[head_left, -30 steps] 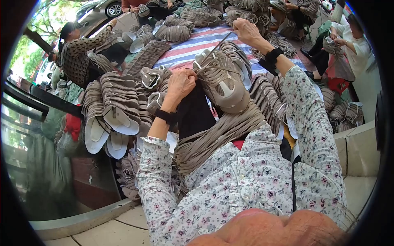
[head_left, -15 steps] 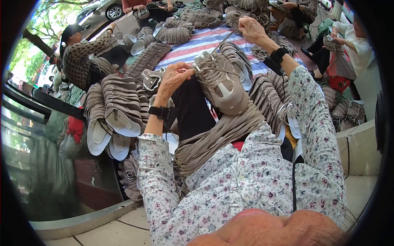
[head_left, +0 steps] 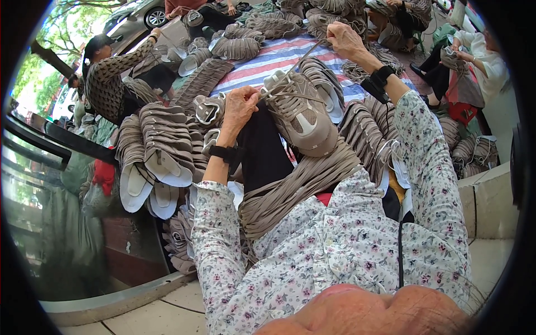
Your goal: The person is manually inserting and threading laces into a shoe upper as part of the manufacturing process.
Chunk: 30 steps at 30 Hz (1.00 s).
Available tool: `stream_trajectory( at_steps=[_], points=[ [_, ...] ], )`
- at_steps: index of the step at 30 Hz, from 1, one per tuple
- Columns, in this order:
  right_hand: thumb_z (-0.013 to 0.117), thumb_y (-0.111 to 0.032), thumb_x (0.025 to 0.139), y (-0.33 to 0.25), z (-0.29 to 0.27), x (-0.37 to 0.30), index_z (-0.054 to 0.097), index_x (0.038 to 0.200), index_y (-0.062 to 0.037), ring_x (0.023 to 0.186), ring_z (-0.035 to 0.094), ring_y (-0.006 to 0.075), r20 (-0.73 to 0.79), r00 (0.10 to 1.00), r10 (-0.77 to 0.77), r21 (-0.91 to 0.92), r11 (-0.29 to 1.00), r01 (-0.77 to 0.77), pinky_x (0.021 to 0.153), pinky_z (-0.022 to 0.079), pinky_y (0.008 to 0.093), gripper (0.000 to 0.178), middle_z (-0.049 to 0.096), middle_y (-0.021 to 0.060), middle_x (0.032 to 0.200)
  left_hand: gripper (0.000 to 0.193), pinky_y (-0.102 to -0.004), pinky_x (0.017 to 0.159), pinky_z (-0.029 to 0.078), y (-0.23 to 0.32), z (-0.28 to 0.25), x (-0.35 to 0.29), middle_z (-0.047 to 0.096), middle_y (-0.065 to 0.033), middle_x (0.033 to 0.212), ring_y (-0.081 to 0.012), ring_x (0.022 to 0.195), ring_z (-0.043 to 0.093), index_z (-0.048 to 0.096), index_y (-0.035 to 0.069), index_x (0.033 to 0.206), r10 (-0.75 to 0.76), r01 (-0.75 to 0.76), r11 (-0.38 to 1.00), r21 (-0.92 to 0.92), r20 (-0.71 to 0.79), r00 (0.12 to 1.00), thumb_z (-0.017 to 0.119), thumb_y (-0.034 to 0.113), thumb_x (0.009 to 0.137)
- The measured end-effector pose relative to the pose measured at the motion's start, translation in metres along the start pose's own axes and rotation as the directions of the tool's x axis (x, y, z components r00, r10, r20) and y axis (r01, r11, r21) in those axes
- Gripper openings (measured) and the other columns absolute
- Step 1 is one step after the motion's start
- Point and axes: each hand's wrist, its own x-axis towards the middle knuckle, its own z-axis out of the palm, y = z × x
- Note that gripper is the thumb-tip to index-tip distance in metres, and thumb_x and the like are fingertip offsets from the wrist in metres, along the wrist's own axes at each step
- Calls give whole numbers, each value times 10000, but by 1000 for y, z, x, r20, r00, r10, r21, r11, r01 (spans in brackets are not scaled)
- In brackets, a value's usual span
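A beige-grey lace-up shoe (head_left: 306, 120) rests on my lap, toe toward me, with laces threaded across its front. At the shoe's upper left edge, by the eyelets, my left hand (head_left: 241, 107) is closed with thumb and fingertips pinched; exactly what lies between them is partly hidden. My right hand (head_left: 345, 41) is raised beyond the shoe to the right, pinching a shoelace (head_left: 305, 56) that runs taut from the shoe's eyelets. Across my lap, below the shoe, lies a thick bundle of beige laces (head_left: 296, 192).
Stacked shoe uppers (head_left: 163, 137) with white soles stand at my left, more (head_left: 360, 125) at my right. A striped sheet (head_left: 262, 61) spreads ahead, heaped with lace bundles (head_left: 237, 46) at its far side. Other people sit around it, one (head_left: 114, 75) at the left. A glass panel (head_left: 50, 223) stands lower left.
My left hand has turned slightly and its wrist has shifted a little to the right. My right hand and the taut lace are almost where they were.
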Motion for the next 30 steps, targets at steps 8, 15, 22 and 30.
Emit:
stream_trajectory(
  at_steps=[8, 15, 22, 30],
  points=[
    [555, -155, 860, 3, 0, 0, 645, 893, -9, 959, 615, 414, 10, 1000, -3, 60, 998, 3, 836, 489, 491, 175, 627, 208, 984, 229, -156, 580, 407, 5, -7, 2, 601, 31, 765, -22, 641, 520, 678, 20, 1007, -90, 151, 944, -293, 213, 973, 601, 234, 982],
    [568, -158, 847, 6, 2, -3, 645, 900, 1, 963, 613, 413, 51, 999, 14, 66, 998, -18, 844, 488, 486, 184, 627, 214, 979, 217, -238, 610, 465, 19, -1, 1, 633, 7, 751, -92, 614, 565, 649, 5, 1000, -133, 148, 982, -119, 130, 983, 628, 205, 919],
    [575, -69, 798, 9, 3, -6, 554, 796, 17, 809, 567, 333, -107, 993, -52, 77, 995, 60, 752, 461, 417, 88, 554, 151, 813, 150, -267, 572, 487, 6, 3, 0, 656, -76, 803, -120, 602, 590, 669, 9, 950, 107, -100, 985, 143, -43, 993, 662, 133, 866],
    [560, -128, 834, 27, -2, -5, 553, 846, 4, 828, 569, 352, -93, 995, 22, 42, 999, -18, 744, 453, 438, 133, 553, 160, 846, 218, -177, 561, 348, 1, -3, -1, 619, 19, 794, -42, 661, 504, 700, 59, 895, -22, 94, 930, -355, 202, 979, 626, 256, 951]
  ],
)
